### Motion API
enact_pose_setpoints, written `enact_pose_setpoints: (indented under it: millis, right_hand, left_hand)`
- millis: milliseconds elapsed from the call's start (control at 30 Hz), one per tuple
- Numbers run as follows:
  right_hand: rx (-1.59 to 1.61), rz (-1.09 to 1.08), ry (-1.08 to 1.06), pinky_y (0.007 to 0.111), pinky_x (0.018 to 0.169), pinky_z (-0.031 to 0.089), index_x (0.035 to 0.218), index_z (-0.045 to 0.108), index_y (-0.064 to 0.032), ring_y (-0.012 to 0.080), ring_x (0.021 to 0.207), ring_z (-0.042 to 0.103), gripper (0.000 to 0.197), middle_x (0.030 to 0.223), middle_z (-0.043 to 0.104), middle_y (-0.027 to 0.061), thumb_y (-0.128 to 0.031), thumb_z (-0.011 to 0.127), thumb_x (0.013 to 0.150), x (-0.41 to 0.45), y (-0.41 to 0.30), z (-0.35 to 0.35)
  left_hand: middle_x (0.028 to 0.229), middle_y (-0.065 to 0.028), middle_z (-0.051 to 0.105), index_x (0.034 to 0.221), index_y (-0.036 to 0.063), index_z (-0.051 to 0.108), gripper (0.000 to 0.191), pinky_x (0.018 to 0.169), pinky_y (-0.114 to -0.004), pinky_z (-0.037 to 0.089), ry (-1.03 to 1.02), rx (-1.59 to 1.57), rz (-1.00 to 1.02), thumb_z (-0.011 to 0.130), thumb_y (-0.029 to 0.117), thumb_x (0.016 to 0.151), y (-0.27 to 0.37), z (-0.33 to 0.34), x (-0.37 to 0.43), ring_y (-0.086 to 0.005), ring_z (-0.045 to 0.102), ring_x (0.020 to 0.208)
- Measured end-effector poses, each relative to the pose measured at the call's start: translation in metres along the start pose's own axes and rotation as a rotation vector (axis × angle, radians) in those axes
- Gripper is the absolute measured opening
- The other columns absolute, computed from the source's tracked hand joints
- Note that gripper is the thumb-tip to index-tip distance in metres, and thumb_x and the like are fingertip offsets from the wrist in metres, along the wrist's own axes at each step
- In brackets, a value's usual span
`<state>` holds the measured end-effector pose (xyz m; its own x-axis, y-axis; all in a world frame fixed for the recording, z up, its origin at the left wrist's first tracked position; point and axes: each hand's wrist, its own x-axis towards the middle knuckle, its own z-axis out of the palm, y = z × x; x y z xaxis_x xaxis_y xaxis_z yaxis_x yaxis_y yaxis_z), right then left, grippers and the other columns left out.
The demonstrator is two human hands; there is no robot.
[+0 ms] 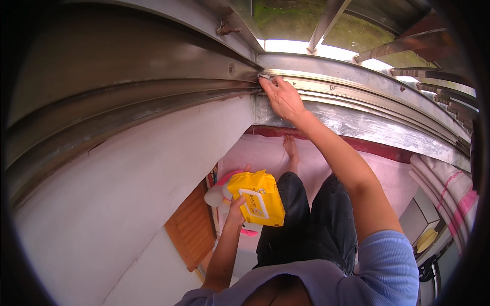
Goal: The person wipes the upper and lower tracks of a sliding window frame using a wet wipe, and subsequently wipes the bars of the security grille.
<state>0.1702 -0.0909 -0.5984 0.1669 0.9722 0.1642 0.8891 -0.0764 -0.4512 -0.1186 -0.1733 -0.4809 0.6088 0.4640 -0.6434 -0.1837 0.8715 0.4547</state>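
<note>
My left hand (238, 209) grips a yellow pack of wipes (270, 197) with a white lid, low in front of my body. Stretched out ahead, my right hand (282, 95) pinches a small piece of white wipe (264, 76) between its fingers. That wipe lies against the corner where the metal window track (344, 90) meets the metal side frame (153, 90). Most of the wipe is hidden by my fingers.
Metal bars (329, 23) stand beyond the track. Below it is a pink cloth (250, 149) with my bare foot (291, 147) on it. A white wall (134, 164) runs along the left, near a wooden slatted panel (195, 225). A folded striped cloth (446, 191) hangs at right.
</note>
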Motion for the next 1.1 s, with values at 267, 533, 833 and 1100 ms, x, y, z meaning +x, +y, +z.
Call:
enact_pose_setpoints:
  millis: [267,533,833,1100]
  right_hand:
    - [-0.14,0.118,0.03,0.032,0.075,0.044,0.121,0.04,0.0026,0.0279,0.086,0.05,0.05,0.09,0.058,0.0132,-0.002,0.05,0.073,-0.008,0.003,-0.002]
    - [0.206,0.306,0.217,0.038,0.079,0.045,0.12,0.04,0.0008,0.0331,0.091,0.054,0.047,0.092,0.058,0.0165,0.003,0.046,0.073,0.007,-0.021,0.011]
    - [0.016,0.219,0.074,0.037,0.077,0.047,0.117,0.046,-0.0075,0.0283,0.093,0.054,0.039,0.098,0.057,0.0114,-0.004,0.048,0.078,-0.094,0.07,-0.08]
    - [0.153,0.288,0.187,0.038,0.08,0.045,0.106,0.055,-0.0067,0.0298,0.095,0.053,0.036,0.097,0.057,0.0109,0.008,0.052,0.072,-0.122,0.107,-0.115]
  left_hand:
    - [0.132,-0.0079,0.042,0.141,0.0071,0.017,0.081,0.097,-0.034,0.039,0.011,-0.038,0.011,0.063,0.023,0.077,0.005,-0.017,-0.007,-0.0211,0.047,0.116]
    - [0.129,-0.0091,0.045,0.142,0.0065,0.016,0.08,0.096,-0.033,0.04,0.089,-0.026,-0.008,0.061,0.02,0.077,-0.01,-0.032,-0.01,-0.0216,0.049,0.114]
    - [0.134,-0.0109,0.041,0.143,0.0107,0.015,0.092,0.103,-0.035,0.032,-0.12,0.067,-0.088,0.069,0.028,0.07,0.009,0.016,0.015,-0.0237,0.042,0.122]
    - [0.136,-0.0108,0.038,0.143,0.0117,0.013,0.091,0.103,-0.035,0.033,-0.155,-0.006,-0.049,0.068,0.027,0.073,-0.025,0.053,0.007,-0.0235,0.042,0.123]
